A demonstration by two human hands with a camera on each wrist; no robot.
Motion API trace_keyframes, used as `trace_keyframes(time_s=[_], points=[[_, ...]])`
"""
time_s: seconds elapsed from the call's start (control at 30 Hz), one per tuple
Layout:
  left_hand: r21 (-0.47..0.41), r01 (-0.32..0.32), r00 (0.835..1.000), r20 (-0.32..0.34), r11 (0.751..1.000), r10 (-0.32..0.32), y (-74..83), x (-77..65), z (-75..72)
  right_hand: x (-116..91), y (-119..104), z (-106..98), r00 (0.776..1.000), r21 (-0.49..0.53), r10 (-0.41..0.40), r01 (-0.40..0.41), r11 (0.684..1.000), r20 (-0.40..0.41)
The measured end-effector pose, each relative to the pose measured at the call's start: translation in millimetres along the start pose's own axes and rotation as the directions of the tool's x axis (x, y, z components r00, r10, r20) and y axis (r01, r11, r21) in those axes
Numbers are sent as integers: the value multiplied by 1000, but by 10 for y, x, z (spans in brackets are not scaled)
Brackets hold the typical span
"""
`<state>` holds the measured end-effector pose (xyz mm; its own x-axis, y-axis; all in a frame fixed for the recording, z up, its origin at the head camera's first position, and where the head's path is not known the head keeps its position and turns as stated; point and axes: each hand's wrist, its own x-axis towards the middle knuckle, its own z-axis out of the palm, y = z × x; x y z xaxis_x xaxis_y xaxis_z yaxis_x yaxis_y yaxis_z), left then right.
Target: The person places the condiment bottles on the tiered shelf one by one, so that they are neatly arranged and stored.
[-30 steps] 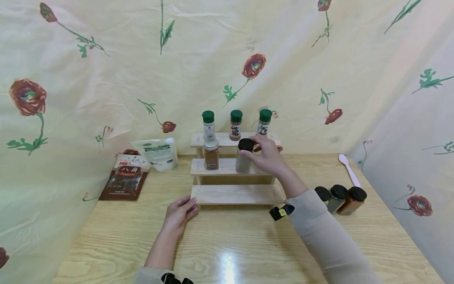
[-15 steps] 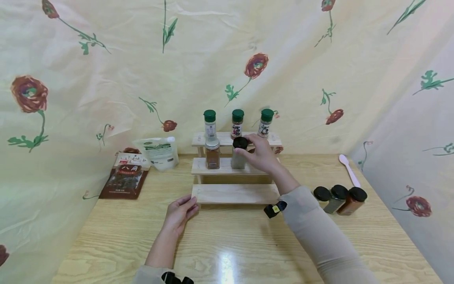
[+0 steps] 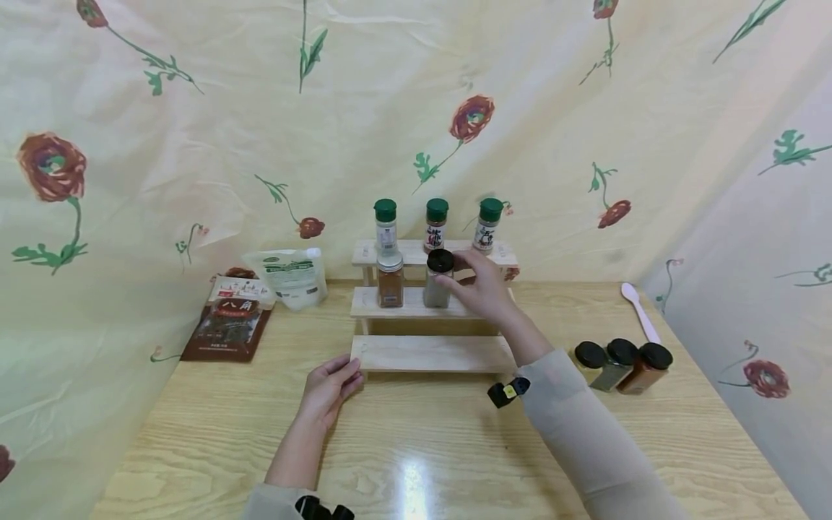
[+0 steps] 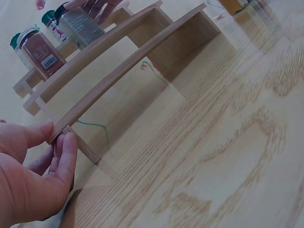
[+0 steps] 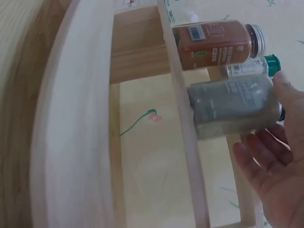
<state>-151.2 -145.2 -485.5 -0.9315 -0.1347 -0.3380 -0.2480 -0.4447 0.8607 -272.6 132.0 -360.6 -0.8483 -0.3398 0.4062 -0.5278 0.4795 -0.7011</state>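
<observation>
My right hand [image 3: 481, 285] has its thumb and fingers around the top of a spice jar [image 3: 435, 290] with a black lid and grey contents. That jar stands upright on the middle step of the wooden three-step rack [image 3: 435, 354]. Left of it is a jar of reddish-brown spice [image 3: 391, 287] with a silver lid. In the right wrist view the thumb lies at the grey jar's [image 5: 232, 107] lid end, the fingers loosely curled on the other side. My left hand [image 4: 42, 171] pinches the front-left end of the rack's lowest step [image 4: 118, 71].
Several green-capped shakers [image 3: 435, 224] line the top step. A brown spice packet [image 3: 230, 325] and a white spouted pouch [image 3: 292, 278] sit to the left. Several black-lidded jars [image 3: 617, 368] stand at right, near a pale spoon [image 3: 640, 310]. Behind hangs a floral cloth [image 3: 552, 144].
My right hand moves the black-lidded jar slightly left along the middle step. Lately the fingers shift a little right at the lid while the jar stays put. The left hand keeps its place.
</observation>
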Motion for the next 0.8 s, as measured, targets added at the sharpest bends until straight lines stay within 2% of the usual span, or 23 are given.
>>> trace_keyframes(time_s=[0.27,0.5,0.8], points=[[4,2,1000,-1,1000,-2,-2,-11,3,-211,142,-161,999,8,6,-5,1000,-36],[11,5,1000,-7,1000,-5,14,-23,13,-419,211,-335,1000,-31,16,-16,999,-9],[12,10,1000,-5,1000,-9,21,-40,27,-707,360,-579,1000,-84,-8,9,996,14]])
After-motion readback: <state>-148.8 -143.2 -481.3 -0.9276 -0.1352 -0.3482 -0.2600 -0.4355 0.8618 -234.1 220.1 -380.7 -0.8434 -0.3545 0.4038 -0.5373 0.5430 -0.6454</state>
